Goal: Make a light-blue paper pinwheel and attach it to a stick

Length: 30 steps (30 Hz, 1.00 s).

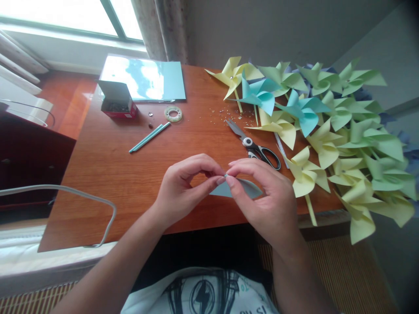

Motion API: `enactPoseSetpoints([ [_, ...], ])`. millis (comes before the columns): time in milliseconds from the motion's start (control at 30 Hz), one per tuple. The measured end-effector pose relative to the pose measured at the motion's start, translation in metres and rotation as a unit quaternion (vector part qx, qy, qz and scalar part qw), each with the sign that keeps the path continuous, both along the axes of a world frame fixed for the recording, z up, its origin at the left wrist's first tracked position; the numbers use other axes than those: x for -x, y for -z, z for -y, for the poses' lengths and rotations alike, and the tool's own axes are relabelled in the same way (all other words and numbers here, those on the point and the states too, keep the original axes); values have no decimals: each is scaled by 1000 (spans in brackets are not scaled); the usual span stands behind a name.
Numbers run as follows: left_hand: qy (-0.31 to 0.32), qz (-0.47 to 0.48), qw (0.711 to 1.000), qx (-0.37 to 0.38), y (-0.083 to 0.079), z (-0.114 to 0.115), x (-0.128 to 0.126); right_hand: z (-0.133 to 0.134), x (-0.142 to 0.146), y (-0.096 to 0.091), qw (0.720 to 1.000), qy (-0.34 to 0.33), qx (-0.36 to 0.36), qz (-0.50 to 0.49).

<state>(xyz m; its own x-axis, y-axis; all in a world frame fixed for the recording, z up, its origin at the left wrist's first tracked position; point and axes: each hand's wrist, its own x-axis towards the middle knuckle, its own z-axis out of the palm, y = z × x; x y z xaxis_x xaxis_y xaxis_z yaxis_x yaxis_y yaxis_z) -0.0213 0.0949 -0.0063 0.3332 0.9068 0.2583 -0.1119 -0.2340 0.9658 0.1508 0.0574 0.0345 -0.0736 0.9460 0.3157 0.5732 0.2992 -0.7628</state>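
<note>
Two hands (178, 187) in a narrow pinch on blue paper (250, 187), scissors (248, 143) just beyond the right hand (273, 192), pinwheels (303, 172) farther right.

Curtain (165, 30) beside a bright window (59, 13), white cable (59, 187) lower left.

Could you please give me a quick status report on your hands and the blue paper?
Left hand, right hand: fingertips pinching, nearly meeting. Blue paper: held at its far edge. Scissors: just beyond right hand, apparently not in the way.
</note>
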Motion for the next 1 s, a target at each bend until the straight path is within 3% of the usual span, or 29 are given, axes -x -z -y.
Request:
enactPoseSetpoints([
  [367, -13, -8, 1000, 18, -1, 1, 0, -1, 0, 1, 1000, 3, -3, 1],
  [733, -51, 60, 991, 108, 1, 0, -1, 2, -18, 1, 999, -5, 32, 11],
  [1000, -46, 55, 992, 100, 0, 0, -2, 0, -11, 1, 1000, -11, 25, -2],
])
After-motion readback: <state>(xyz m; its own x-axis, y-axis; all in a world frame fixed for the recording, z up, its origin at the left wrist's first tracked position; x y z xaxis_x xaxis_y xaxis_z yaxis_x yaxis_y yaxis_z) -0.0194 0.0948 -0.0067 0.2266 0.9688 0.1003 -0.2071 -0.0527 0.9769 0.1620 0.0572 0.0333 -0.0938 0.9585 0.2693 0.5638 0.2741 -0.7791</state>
